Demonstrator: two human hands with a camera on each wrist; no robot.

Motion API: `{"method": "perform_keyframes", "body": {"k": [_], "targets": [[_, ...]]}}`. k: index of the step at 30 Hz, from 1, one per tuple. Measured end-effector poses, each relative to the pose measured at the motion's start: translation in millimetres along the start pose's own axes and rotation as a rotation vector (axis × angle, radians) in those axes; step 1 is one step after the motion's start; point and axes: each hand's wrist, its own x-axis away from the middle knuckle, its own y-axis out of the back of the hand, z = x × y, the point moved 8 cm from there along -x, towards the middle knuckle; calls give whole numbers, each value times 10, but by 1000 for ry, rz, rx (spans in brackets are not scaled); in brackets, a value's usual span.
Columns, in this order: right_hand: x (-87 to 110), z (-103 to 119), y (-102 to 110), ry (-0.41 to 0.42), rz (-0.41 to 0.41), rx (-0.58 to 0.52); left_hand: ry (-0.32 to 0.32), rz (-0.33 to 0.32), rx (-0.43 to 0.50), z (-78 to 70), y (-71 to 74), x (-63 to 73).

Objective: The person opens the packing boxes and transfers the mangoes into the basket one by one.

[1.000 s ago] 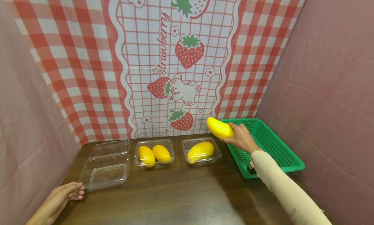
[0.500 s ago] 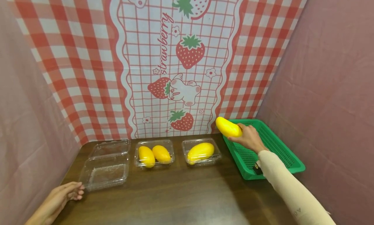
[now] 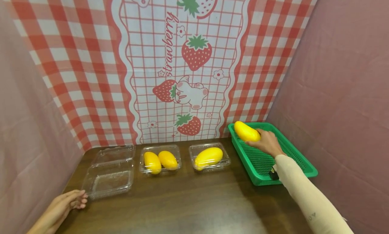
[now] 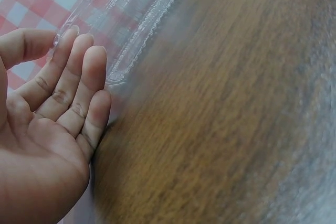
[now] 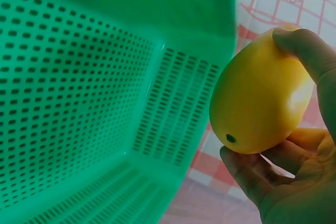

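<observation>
In the head view my right hand (image 3: 268, 143) grips a yellow mango (image 3: 247, 131) over the far left part of a green perforated basket (image 3: 250, 164). Thumb and fingers wrap one end of the mango (image 5: 262, 95) in the right wrist view, beside the basket wall (image 5: 176, 103). My left hand (image 3: 62, 205) is at the near left corner of an open clear plastic clamshell container (image 3: 109, 181). Seen from the left wrist, the thumb and index finger of this hand (image 4: 58, 98) pinch the container's edge (image 4: 118, 72).
One clear container (image 3: 179, 154) holds two mangoes (image 3: 152, 162); another (image 3: 226, 159) holds a single mango (image 3: 209, 158). Both stand on the brown wooden table (image 3: 182, 200). A small dark object (image 3: 273, 174) shows by the right wrist. Pink cloth (image 3: 340, 92) and a checkered backdrop (image 3: 91, 58) surround the table.
My right hand has carried the mango rightward, from the basket's left rim to over the basket. The left hand and the containers have stayed in place.
</observation>
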Motion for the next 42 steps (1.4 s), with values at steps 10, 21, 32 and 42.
{"method": "perform_keyframes", "body": {"k": [10,21,32,42], "targets": [[13,-254,19,-50,33,10,-10,-21,19,-2,-5,12],[-63,-601,-8,-92,114,65,3,-25,19,19,-12,15],[-94,-742,-120,-189,268,91,-27,-34,-7,-4,25,-6],[-68,-980,-223,-267,409,152,-45,-24,9,-31,15,-23]]}}
